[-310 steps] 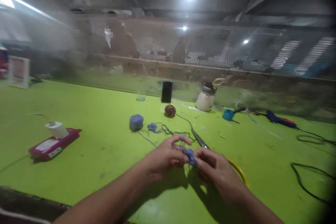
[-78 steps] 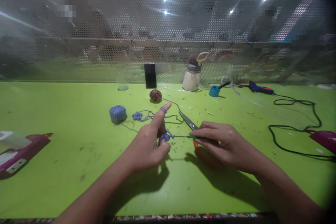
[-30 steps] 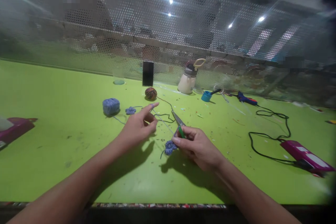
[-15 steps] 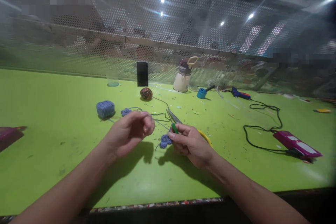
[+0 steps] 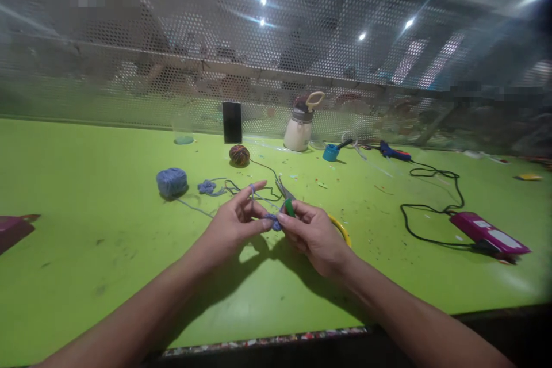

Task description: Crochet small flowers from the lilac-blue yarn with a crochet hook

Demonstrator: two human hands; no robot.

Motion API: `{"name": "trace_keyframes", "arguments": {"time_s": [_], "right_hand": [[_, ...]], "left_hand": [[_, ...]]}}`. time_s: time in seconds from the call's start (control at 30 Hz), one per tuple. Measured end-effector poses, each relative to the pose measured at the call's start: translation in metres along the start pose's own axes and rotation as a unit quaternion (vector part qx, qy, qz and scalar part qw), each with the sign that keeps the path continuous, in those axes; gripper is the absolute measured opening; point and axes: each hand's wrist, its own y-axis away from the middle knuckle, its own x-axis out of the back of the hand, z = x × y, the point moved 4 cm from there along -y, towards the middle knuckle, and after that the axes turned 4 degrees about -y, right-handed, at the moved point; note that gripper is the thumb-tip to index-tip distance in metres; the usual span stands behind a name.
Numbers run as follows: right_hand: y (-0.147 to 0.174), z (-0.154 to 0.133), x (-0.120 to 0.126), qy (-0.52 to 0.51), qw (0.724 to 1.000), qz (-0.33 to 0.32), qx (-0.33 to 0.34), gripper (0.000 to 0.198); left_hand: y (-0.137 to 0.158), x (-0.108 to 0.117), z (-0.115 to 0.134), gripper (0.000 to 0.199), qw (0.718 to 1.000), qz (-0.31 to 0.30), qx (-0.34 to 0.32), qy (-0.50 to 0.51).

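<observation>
A small piece of blue crochet [image 5: 275,222] is pinched between both hands over the table. My left hand [image 5: 239,219] grips its left edge with thumb and fingers, the index finger raised with blue yarn [image 5: 252,195] looped round it. That yarn trails left to a blue yarn ball [image 5: 171,182]. My right hand [image 5: 313,234] is closed on a green-handled crochet hook [image 5: 289,207] and the piece's right edge; the hook's tip is hard to make out. Scissors with yellow handles [image 5: 340,230] lie partly behind my right hand. A blue crocheted flower [image 5: 207,187] lies beyond my left hand.
Farther back are a brown yarn ball [image 5: 239,154], a phone [image 5: 232,122], a bottle [image 5: 298,126] and a blue tape-like roll [image 5: 330,152]. To the right, a glue gun [image 5: 394,151] has a black cord running to a magenta box [image 5: 489,233]. A perforated screen [image 5: 259,69] bounds the table.
My left hand has come down to the right and taken hold of the blue crochet piece, with yarn now round its raised index finger. My right hand has barely moved.
</observation>
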Motion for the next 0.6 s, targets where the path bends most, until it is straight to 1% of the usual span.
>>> {"name": "trace_keyframes", "arguments": {"time_s": [0.17, 0.23, 0.3, 0.4, 0.5, 0.6], "right_hand": [[-0.001, -0.001, 0.0, 0.03, 0.999, 0.001, 0.017, 0.032], [0.0, -0.002, -0.001, 0.048, 0.998, -0.006, 0.025, 0.032], [0.0, -0.005, 0.0, 0.073, 0.996, -0.019, 0.039, 0.034], [0.0, -0.009, 0.003, 0.121, 0.989, -0.054, 0.065, 0.038], [0.001, -0.013, 0.007, 0.173, 0.977, -0.09, 0.083, 0.034], [0.001, -0.016, 0.012, 0.213, 0.967, -0.099, 0.095, 0.031]], "left_hand": [[0.0, 0.0, 0.0, 0.076, 1.0, -0.014, 0.009, 0.004], [0.0, 0.001, -0.001, 0.083, 1.0, -0.023, 0.015, -0.001], [-0.001, 0.002, -0.002, 0.095, 0.999, -0.023, 0.018, -0.013], [-0.001, 0.005, -0.001, 0.11, 0.999, -0.025, 0.009, -0.018], [0.0, 0.004, 0.003, 0.12, 0.998, -0.052, 0.002, -0.02], [0.001, 0.003, 0.008, 0.125, 0.997, -0.069, -0.003, -0.043]]}}
